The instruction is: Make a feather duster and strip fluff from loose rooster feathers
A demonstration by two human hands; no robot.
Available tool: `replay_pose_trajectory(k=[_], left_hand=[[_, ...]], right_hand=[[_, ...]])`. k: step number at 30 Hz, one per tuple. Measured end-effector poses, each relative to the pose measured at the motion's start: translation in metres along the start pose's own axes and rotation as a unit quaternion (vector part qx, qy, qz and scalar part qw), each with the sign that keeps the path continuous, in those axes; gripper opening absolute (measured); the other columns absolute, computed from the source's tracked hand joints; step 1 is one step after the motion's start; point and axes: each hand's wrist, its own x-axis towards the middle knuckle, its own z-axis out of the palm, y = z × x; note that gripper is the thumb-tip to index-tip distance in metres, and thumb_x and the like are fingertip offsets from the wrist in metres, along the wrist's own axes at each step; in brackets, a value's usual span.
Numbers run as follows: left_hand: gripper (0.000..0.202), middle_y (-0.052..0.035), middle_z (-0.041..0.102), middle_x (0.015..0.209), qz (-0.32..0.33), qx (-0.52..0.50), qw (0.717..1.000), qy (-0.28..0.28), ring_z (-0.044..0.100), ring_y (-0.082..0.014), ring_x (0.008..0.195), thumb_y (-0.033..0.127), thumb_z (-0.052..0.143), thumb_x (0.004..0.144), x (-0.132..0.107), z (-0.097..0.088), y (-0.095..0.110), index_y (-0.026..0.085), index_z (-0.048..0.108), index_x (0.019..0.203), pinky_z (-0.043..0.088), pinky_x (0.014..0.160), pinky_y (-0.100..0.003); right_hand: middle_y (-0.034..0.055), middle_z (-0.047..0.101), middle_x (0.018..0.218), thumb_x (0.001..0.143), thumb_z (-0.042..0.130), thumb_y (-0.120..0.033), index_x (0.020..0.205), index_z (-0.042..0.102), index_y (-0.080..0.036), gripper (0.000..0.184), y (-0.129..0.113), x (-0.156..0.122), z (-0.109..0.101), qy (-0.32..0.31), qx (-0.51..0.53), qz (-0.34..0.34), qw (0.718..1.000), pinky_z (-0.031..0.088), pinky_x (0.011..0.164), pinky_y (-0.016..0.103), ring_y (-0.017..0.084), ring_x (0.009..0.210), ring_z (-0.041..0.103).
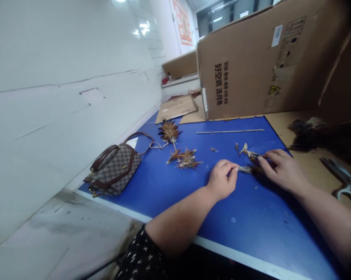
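Two hands, left (222,179) and right (282,169), pinching one feather bundle (249,168), three feather clusters (187,158) nearby, one handbag (114,169).

I see my left hand (222,179) and right hand (283,169) pinching a small feather bundle (249,168) on the blue desk (169,186), a handbag (114,169) further left.

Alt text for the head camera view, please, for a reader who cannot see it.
Both hands, left hand and right hand, pinch a small feather bundle over a blue table. Finished feather clusters, a patterned handbag, a thin stick, scissors and a cardboard box surround them.
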Motion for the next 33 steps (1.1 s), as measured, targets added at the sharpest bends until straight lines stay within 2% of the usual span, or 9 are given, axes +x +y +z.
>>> replay_pose_trajectory(k=[3,5,10,14,20,24,29,31,33], left_hand=[[0.017,-0.0101,0.072,0.099,0.036,0.061,0.997,0.003,0.065,-0.0212,0.099,0.022,0.054,0.1,0.013,-0.023,-0.005,0.018,0.07,0.104,0.053,0.096,-0.039],[0.016,-0.0112,0.072,0.101,0.04,0.146,0.988,0.003,0.064,-0.0244,0.105,0.024,0.057,0.099,0.023,-0.052,-0.016,0.019,0.072,0.103,0.051,0.1,-0.043],[0.016,-0.0126,0.069,0.099,-0.131,0.317,0.939,-0.011,0.063,-0.0266,0.101,0.016,0.062,0.092,0.026,-0.143,-0.054,0.016,0.077,0.097,0.052,0.096,-0.044],[0.027,-0.009,0.066,0.098,-0.196,0.301,0.93,-0.074,0.063,-0.0237,0.1,0.007,0.064,0.084,0.005,-0.18,-0.072,0.021,0.08,0.1,0.054,0.096,-0.039],[0.036,-0.0084,0.063,0.103,-0.179,0.294,0.929,-0.137,0.06,-0.0235,0.106,0.007,0.068,0.083,-0.002,-0.16,-0.077,0.024,0.08,0.112,0.05,0.104,-0.04],[0.017,-0.0092,0.063,0.099,-0.18,0.316,0.919,-0.154,0.06,-0.0238,0.103,0.011,0.067,0.086,0.002,-0.149,-0.075,0.021,0.08,0.093,0.05,0.103,-0.041],[0.011,-0.0094,0.067,0.097,-0.128,0.25,0.959,-0.025,0.061,-0.0236,0.101,0.016,0.064,0.09,0.006,-0.142,-0.067,0.018,0.074,0.087,0.05,0.1,-0.043],[0.011,-0.0079,0.069,0.094,-0.15,0.138,0.977,0.066,0.064,-0.0206,0.093,0.025,0.065,0.092,0.009,-0.133,-0.064,0.018,0.073,0.091,0.053,0.092,-0.038],[0.019,-0.0052,0.07,0.086,-0.214,-0.022,0.966,0.143,0.065,-0.0156,0.077,0.036,0.067,0.091,0.011,-0.121,-0.06,0.017,0.071,0.095,0.054,0.076,-0.031]], right_hand=[[0.0087,0.073,0.098,0.095,0.055,-0.036,0.089,0.07,-0.021,0.022,0.001,0.003,0.003,0.058,-0.004,-0.009,0.998,0.054,0.087,0.033,0.024,0.091,0.07],[0.0093,0.073,0.099,0.092,0.053,-0.029,0.092,0.07,-0.02,0.018,0.004,0.004,0.003,0.076,0.001,-0.02,0.997,0.054,0.089,0.033,0.024,0.092,0.071],[0.0093,0.074,0.106,0.086,0.052,-0.024,0.103,0.072,-0.02,0.026,0.009,0.004,0.002,0.076,0.001,-0.012,0.997,0.055,0.093,0.034,0.026,0.097,0.072],[0.0091,0.074,0.109,0.088,0.051,-0.027,0.106,0.072,-0.021,0.029,0.012,0.003,0.006,0.066,0.008,-0.021,0.998,0.054,0.097,0.036,0.027,0.101,0.072],[0.0094,0.074,0.107,0.088,0.052,-0.029,0.104,0.072,-0.021,0.027,0.012,0.005,0.005,0.083,0.018,-0.029,0.996,0.055,0.097,0.037,0.027,0.101,0.072],[0.0087,0.074,0.107,0.088,0.052,-0.03,0.101,0.071,-0.022,0.025,0.009,0.005,0.004,0.081,0.032,-0.022,0.996,0.055,0.097,0.036,0.026,0.099,0.072],[0.0104,0.074,0.11,0.09,0.051,-0.026,0.103,0.071,-0.022,0.024,0.006,0.003,0.003,0.054,0.038,-0.006,0.998,0.052,0.101,0.034,0.026,0.104,0.07],[0.011,0.074,0.11,0.089,0.051,-0.024,0.103,0.071,-0.022,0.024,0.008,0.003,0.004,0.05,0.044,0.001,0.998,0.052,0.102,0.035,0.026,0.104,0.07],[0.0109,0.074,0.109,0.088,0.052,-0.023,0.105,0.071,-0.021,0.026,0.011,0.002,0.006,0.046,0.047,0.0,0.998,0.052,0.101,0.036,0.026,0.103,0.07]])
